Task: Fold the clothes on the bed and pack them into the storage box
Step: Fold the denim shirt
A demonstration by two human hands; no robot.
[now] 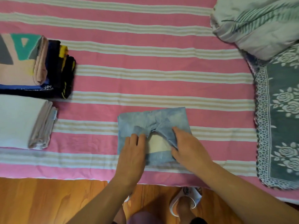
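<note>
While you lean over the near edge of the bed (145, 75), with its pink sheet striped in white and beige, your two hands rest on a folded pale blue shirt (145, 120) lying close to that edge, a little right of centre. Your left hand (131, 152) lies flat on the shirt's left half, fingers straight and close together, pressing the cloth down. Your right hand (188, 147) covers the right half; its fingers reach over a loose fold beside a pale opening in the middle of the shirt, but you cannot tell whether they pinch the fold or only press it.

No storage box shows in this view. To your left, well apart from the shirt, stand two piles of folded clothes: a farther pile (32, 65) topped by a pink piece with a teal and grey print over dark blue and black layers, and just beside it, nearer you, a white pile (24, 122). To your right, a grey-green blanket with white roses (281, 120) lies along the bed's side, and beyond it a pale bundle of bedding (258, 25) with green stripes. Below the bed's edge you see a wooden floor (48, 201) and your foot in a slipper (186, 202).
</note>
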